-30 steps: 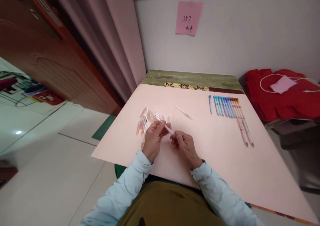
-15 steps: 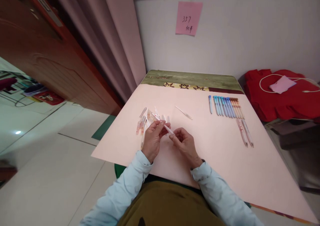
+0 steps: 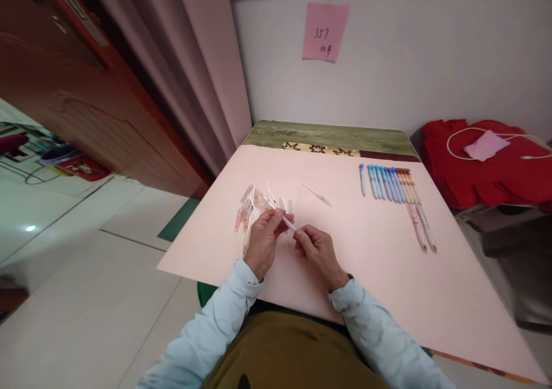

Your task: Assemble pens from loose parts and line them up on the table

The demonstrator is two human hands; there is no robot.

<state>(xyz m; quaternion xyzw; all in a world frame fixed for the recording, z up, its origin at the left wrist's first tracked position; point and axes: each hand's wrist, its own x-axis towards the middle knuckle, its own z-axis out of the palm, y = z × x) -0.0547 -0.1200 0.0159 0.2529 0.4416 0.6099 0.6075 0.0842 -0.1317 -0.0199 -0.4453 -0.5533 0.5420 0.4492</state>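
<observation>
My left hand (image 3: 264,242) and my right hand (image 3: 318,250) are both closed on one clear pen (image 3: 284,220), held slanted just above the pink sheet (image 3: 371,262). The left fingers pinch its upper part, the right fingers its lower end. Just beyond my left hand lies a loose pile of clear pen parts (image 3: 252,206). A single thin refill (image 3: 317,193) lies alone further back.
A row of blue and orange pens (image 3: 388,183) lies at the back right, with two more pens (image 3: 420,228) in front of it. A pink note (image 3: 325,31) hangs on the wall. Red cloth with a white cable (image 3: 487,159) sits right of the table.
My right hand shifted slightly along the pen's lower end. Everything else has stayed put.
</observation>
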